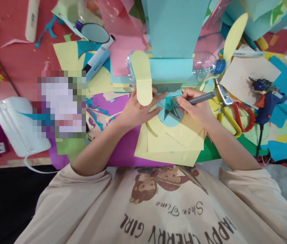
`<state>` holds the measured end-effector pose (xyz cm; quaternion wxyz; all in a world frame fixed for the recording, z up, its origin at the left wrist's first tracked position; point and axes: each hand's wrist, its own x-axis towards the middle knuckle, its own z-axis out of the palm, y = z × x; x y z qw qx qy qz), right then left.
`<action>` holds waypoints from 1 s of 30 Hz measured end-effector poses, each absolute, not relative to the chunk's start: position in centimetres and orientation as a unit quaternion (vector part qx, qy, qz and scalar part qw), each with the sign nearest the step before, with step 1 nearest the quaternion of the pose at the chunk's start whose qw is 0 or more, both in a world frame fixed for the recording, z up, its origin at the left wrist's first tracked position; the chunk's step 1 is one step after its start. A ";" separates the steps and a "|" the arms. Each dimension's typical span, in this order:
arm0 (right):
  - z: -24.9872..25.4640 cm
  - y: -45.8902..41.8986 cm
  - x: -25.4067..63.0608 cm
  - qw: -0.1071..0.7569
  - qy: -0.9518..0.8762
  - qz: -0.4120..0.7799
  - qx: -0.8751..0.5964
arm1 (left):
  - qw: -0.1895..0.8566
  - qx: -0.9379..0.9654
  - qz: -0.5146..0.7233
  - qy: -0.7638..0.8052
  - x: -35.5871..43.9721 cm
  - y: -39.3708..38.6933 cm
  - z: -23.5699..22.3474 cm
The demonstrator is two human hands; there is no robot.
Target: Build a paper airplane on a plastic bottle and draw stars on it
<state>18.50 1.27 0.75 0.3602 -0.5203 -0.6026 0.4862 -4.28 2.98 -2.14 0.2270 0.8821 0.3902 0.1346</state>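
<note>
My right hand (196, 106) grips a grey marker (202, 98), its tip end near a light blue paper circle (170, 122). On the circle is a star shape (168, 102), part teal and part dark outline; I cannot tell whether the teal part is a separate piece. My left hand (139, 110) is open, fingers stretched out, thumb and forefinger at the circle's left edge. A pale yellow rounded strip (144, 91) covers some of its fingers. Underneath lie pale yellow sheets (176, 144). A plastic bottle (204, 66) wrapped in light blue paper lies just beyond the hands.
Scissors (235, 110) with red and yellow handles and a blue glue gun (265, 105) lie to the right. At left are a white case (21, 127), a blurred-out phone-like object (62, 105) and a blue marker (99, 59). Coloured paper scraps cover much of the red table (6, 64).
</note>
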 end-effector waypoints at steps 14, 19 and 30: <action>0.7 1.3 18.5 0.303 -0.654 0.443 -0.532 | 0.235 0.879 0.131 0.394 -4.2 3.0 -2.0; 0.7 1.2 18.6 0.272 -0.668 0.444 -0.532 | 0.238 0.880 0.129 0.391 -4.2 3.0 -2.0; 1.2 1.3 18.4 0.335 -0.606 0.483 -0.536 | 0.223 0.885 0.128 0.388 -4.3 3.0 -2.0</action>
